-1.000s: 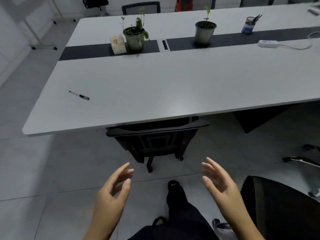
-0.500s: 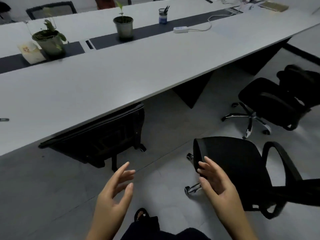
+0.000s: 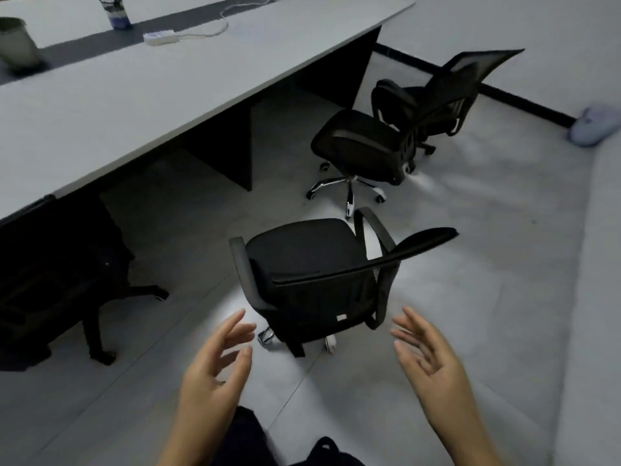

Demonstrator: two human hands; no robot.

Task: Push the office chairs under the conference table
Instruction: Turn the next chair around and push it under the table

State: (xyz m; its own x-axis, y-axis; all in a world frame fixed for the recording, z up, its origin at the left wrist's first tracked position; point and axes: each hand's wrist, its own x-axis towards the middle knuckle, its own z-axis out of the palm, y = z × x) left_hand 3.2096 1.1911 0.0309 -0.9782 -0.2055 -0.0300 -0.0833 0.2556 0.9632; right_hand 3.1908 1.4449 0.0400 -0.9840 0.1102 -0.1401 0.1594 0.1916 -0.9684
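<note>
A black mesh office chair (image 3: 312, 264) stands on the floor right in front of me, its backrest toward me, away from the long white conference table (image 3: 141, 95). My left hand (image 3: 218, 368) and my right hand (image 3: 430, 361) hover open just short of the backrest, one on each side, touching nothing. A second black chair (image 3: 363, 142) stands farther off near the table's right end, with a third chair (image 3: 447, 92) behind it. At the left, a dark chair (image 3: 53, 264) is tucked under the table's edge.
Dark table legs (image 3: 225, 146) stand under the tabletop between the chairs. On the table are a plant pot (image 3: 16, 45), a pen cup (image 3: 117, 13) and a white power strip (image 3: 161, 38) with its cable. A pale object (image 3: 594, 126) lies on the floor at the far right.
My view has swung right, from the tucked chair at the left to the free-standing chair, now centred before me. Both hands stay open and raised, now flanking its backrest.
</note>
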